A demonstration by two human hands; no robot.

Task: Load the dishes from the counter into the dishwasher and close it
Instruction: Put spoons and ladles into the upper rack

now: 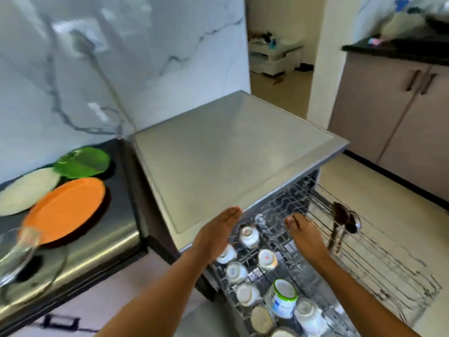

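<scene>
Both released over the rack (379,259), the left grip (213,235) and right grip (306,237) should, I judge, reach left to the orange plate (65,210) on the desk (116,239), avoiding the near glass (19,249).

Home kitchen: dishwasher (233,152), counter (107,242), cabinets (401,117).

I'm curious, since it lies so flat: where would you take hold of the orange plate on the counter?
Probably at its rim. The orange plate lies flat, so only the raised edge offers a pinch, thumb on top. Come from its right side, nearest the dishwasher: that edge is free, while the white plate and a glass crowd its left.
</scene>
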